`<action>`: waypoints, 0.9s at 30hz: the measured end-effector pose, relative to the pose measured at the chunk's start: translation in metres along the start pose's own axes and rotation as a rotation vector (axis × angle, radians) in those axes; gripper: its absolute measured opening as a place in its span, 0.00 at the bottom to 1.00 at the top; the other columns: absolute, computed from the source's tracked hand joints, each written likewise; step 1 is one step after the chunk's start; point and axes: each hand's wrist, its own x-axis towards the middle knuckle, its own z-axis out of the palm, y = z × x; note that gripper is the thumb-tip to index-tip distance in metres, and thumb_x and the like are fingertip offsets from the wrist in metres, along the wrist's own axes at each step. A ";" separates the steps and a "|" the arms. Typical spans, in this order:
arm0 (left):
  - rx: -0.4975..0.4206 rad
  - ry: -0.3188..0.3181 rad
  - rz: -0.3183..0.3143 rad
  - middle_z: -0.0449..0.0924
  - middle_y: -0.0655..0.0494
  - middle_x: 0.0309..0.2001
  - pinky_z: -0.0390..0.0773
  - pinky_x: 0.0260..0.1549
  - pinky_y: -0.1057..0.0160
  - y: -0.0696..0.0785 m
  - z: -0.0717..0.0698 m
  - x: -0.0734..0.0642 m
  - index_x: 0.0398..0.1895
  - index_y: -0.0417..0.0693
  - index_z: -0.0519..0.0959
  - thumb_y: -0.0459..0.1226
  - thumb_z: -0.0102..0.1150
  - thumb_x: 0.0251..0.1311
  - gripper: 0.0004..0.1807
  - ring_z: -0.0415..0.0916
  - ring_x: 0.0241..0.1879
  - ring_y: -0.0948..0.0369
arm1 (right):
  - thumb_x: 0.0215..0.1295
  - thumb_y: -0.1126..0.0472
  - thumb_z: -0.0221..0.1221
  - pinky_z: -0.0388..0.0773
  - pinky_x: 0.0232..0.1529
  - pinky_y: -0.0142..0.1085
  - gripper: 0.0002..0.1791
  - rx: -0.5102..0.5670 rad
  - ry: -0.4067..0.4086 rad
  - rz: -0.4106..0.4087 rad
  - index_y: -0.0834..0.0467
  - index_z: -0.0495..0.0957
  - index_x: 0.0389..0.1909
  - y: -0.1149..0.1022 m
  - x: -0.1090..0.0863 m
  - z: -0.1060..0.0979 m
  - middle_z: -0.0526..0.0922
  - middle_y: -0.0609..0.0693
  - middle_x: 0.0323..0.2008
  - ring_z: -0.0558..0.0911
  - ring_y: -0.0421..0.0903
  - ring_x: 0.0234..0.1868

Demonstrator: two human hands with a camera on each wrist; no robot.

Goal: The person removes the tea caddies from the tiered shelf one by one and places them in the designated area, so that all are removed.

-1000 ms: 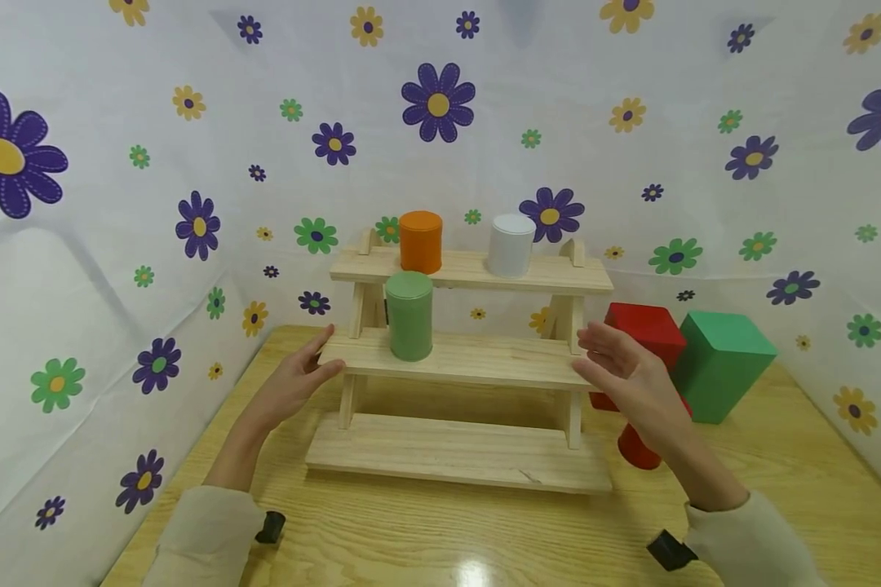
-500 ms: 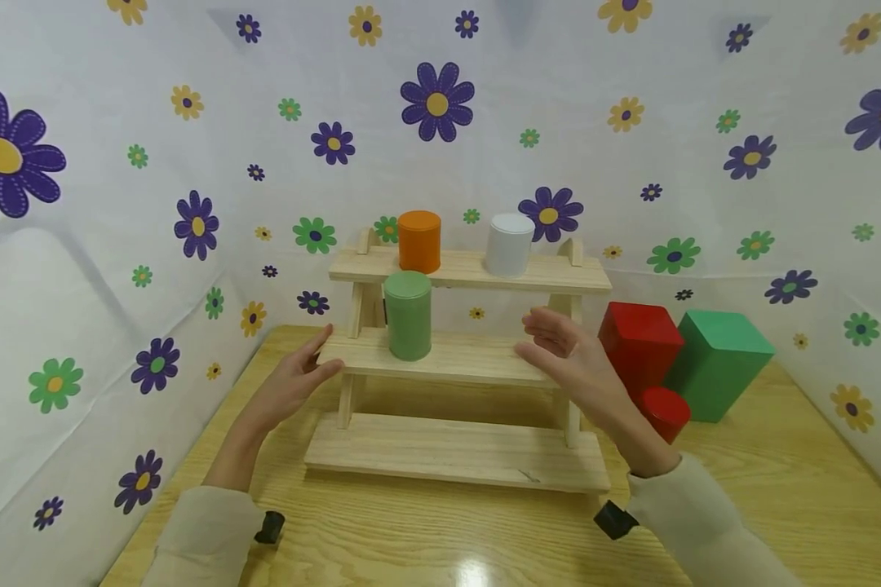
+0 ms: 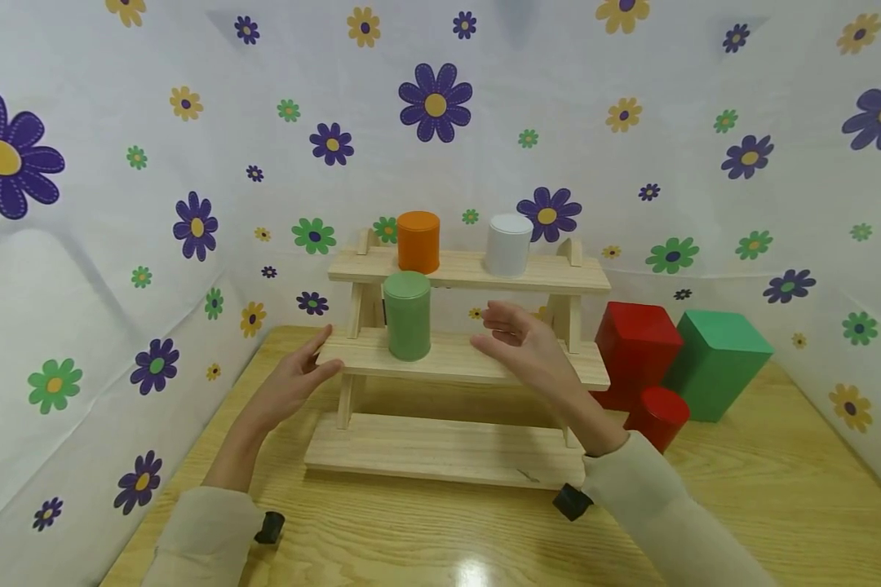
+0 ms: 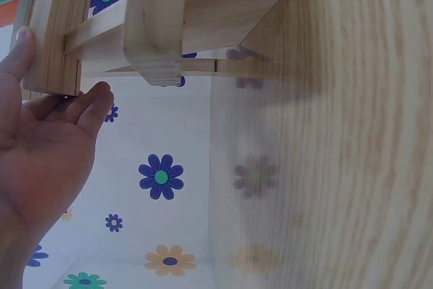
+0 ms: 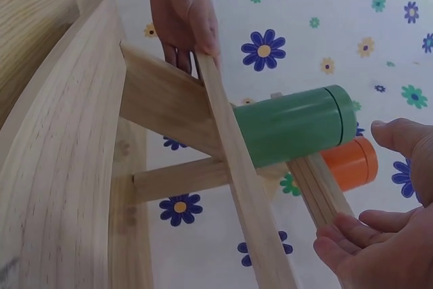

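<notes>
A three-tier wooden display stand [image 3: 440, 452] stands on the table. My left hand [image 3: 282, 391] grips the left end of its middle shelf, thumb on the upper face and fingers at the underside in the left wrist view. On that shelf, left of centre, a green cylindrical tin [image 3: 408, 318] stands upright. My right hand [image 3: 524, 350] hovers over the shelf to the right of the tin, thumb and fingers apart and holding nothing. The right wrist view shows the gap between the green tin [image 5: 298, 126] and the right fingers [image 5: 352, 235].
An orange tin [image 3: 418, 243] and a white tin [image 3: 509, 246] stand on the top shelf. Right of the stand are a red box [image 3: 635, 346], a green box [image 3: 727, 359] and a red tin [image 3: 661, 416]. A flowered cloth [image 3: 440, 171] hangs behind.
My right hand has moved left from the stand's right end along the middle shelf, nearer the green tin. The left hand has stayed on the shelf end.
</notes>
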 end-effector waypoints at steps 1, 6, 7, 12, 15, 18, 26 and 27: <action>0.000 0.000 -0.001 0.42 0.46 0.83 0.58 0.72 0.38 0.000 0.000 0.000 0.85 0.51 0.46 0.51 0.53 0.78 0.41 0.48 0.79 0.43 | 0.71 0.56 0.67 0.68 0.71 0.48 0.37 0.000 -0.008 0.003 0.64 0.65 0.75 0.000 0.002 0.003 0.74 0.60 0.69 0.74 0.57 0.69; -0.002 0.000 -0.006 0.42 0.49 0.83 0.58 0.72 0.39 -0.001 0.000 -0.001 0.85 0.51 0.46 0.51 0.53 0.78 0.41 0.47 0.79 0.43 | 0.70 0.55 0.67 0.69 0.70 0.48 0.38 -0.008 -0.038 -0.002 0.64 0.65 0.75 -0.002 0.012 0.019 0.74 0.60 0.68 0.74 0.57 0.68; -0.002 0.002 -0.007 0.42 0.49 0.83 0.58 0.72 0.39 -0.001 0.000 -0.001 0.85 0.51 0.46 0.51 0.53 0.78 0.41 0.48 0.79 0.43 | 0.70 0.55 0.67 0.70 0.70 0.49 0.38 -0.008 -0.042 -0.010 0.65 0.65 0.75 -0.003 0.015 0.023 0.74 0.61 0.68 0.75 0.57 0.68; -0.006 0.003 -0.003 0.43 0.51 0.83 0.58 0.72 0.38 -0.001 0.000 -0.001 0.85 0.51 0.47 0.51 0.53 0.78 0.41 0.48 0.79 0.43 | 0.69 0.57 0.68 0.70 0.69 0.48 0.39 0.028 -0.034 -0.042 0.67 0.65 0.75 -0.006 0.026 0.042 0.75 0.62 0.68 0.74 0.58 0.68; -0.008 0.001 0.001 0.42 0.50 0.83 0.57 0.73 0.39 -0.001 0.000 0.000 0.85 0.50 0.47 0.51 0.53 0.78 0.42 0.45 0.80 0.43 | 0.68 0.59 0.69 0.70 0.70 0.49 0.40 0.057 -0.026 -0.055 0.67 0.64 0.75 -0.008 0.031 0.051 0.74 0.64 0.68 0.73 0.60 0.68; -0.003 0.005 -0.006 0.42 0.49 0.83 0.58 0.72 0.39 -0.001 0.001 -0.001 0.85 0.49 0.47 0.51 0.54 0.78 0.42 0.47 0.79 0.42 | 0.67 0.58 0.69 0.70 0.69 0.49 0.40 0.074 -0.028 -0.062 0.66 0.65 0.75 -0.009 0.035 0.059 0.75 0.62 0.67 0.73 0.59 0.68; -0.005 0.003 -0.005 0.42 0.51 0.83 0.57 0.73 0.41 0.002 0.001 0.000 0.85 0.49 0.46 0.51 0.53 0.78 0.42 0.44 0.80 0.43 | 0.65 0.56 0.71 0.73 0.66 0.47 0.38 0.070 -0.014 -0.124 0.60 0.68 0.73 -0.010 0.050 0.070 0.78 0.55 0.62 0.77 0.51 0.62; -0.006 0.003 -0.006 0.42 0.51 0.83 0.57 0.73 0.40 0.002 0.000 0.000 0.85 0.49 0.46 0.51 0.53 0.78 0.42 0.45 0.80 0.43 | 0.65 0.57 0.71 0.73 0.66 0.47 0.37 0.080 -0.016 -0.128 0.60 0.68 0.73 -0.011 0.052 0.072 0.79 0.55 0.61 0.77 0.51 0.62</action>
